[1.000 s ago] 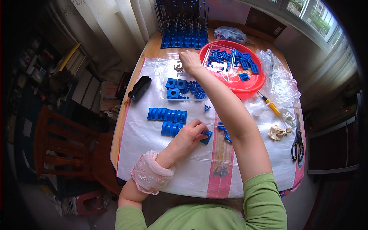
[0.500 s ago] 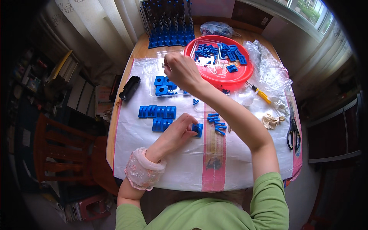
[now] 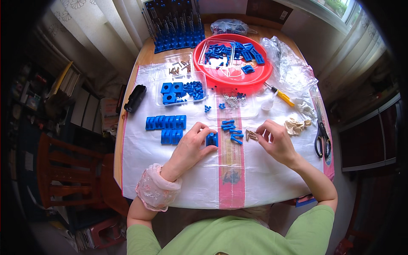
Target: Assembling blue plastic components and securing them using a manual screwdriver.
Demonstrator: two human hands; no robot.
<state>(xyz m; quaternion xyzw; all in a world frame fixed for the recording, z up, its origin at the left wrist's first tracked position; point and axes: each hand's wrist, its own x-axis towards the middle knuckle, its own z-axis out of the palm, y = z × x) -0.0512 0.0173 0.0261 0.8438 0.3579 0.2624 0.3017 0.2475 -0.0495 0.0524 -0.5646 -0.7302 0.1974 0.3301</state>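
**Blue block held in the left hand, right hand at the brass-coloured pins**

Nearest, a pink gathered cuff [image 3: 159,189] wraps the left forearm above the white sheet [image 3: 191,187] that covers most of the counter [image 3: 119,170]. At the middle, the left hand [image 3: 191,145] has its fingers clamped on a single blue block [image 3: 211,140], the thumb along the near side. To the right, the right hand [image 3: 277,142] reaches the right end of a small group of brass-coloured pins [image 3: 250,134]; its fingers are bunched, but whether they grip a pin I cannot tell.

Between the hands lie several blue pegs [image 3: 234,135]. Left of the left hand, more blocks stand in two rows, a shorter near row [image 3: 171,137] and a longer far row [image 3: 165,122]. Black-handled scissors [image 3: 323,142] lie at the right edge, with a crumpled cream wad [image 3: 296,126] to their left.

Farther off, small metal rings [image 3: 234,101] are scattered near the middle. A black case [image 3: 136,98] lies at left, beside a clear tray [image 3: 159,101] of blue parts. A yellow-handled tool [image 3: 284,98] lies right, near a red basin [image 3: 260,73]. At the far left stands a blue rack [image 3: 178,40] with upright rods and springs.
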